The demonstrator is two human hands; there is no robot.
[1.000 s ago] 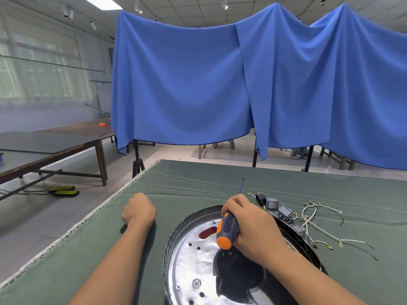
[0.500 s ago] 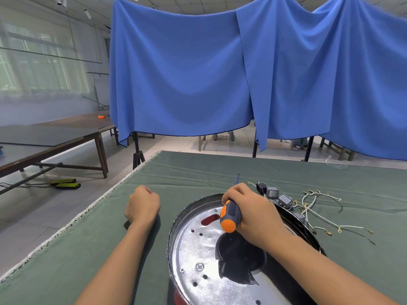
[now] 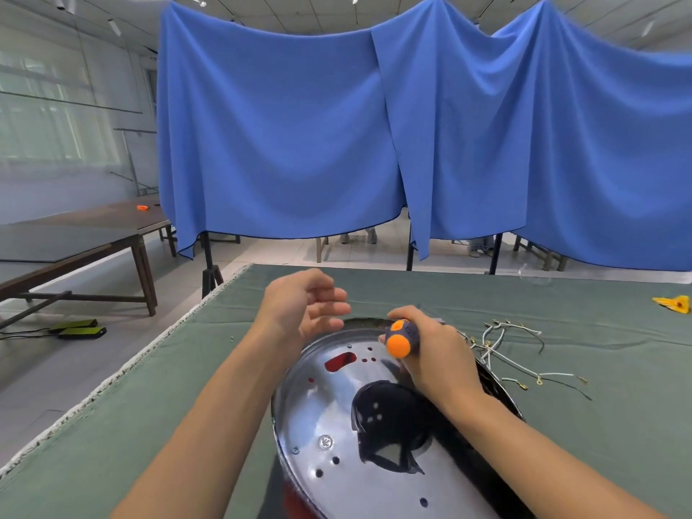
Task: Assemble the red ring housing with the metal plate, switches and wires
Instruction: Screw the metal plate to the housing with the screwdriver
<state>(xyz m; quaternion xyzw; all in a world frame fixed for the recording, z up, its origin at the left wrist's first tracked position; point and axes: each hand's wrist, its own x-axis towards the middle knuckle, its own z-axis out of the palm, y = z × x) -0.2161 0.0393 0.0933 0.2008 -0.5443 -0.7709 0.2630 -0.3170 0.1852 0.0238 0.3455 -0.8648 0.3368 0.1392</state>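
A shiny round metal plate (image 3: 329,417) with holes lies in the red ring housing (image 3: 296,500), whose red shows through a slot and at the plate's near edge. My right hand (image 3: 434,354) grips a screwdriver with an orange and grey handle (image 3: 398,339) over the plate's far side; its shaft is hidden behind the hand. My left hand (image 3: 307,309) hovers above the plate's far left rim, fingers spread and relaxed, holding nothing. White wires with gold terminals (image 3: 501,350) lie on the cloth to the right of the housing. The switches are hidden behind my right hand.
The work lies on a table covered in green cloth (image 3: 149,406), whose left edge runs diagonally. A yellow scrap (image 3: 674,304) lies at the far right. Blue curtains (image 3: 374,136) hang behind the table. A brown table (image 3: 93,234) stands to the left.
My left hand has lifted off the cloth, opened from a fist and moved right toward the screwdriver. My right hand has tilted the screwdriver so its orange end faces me.
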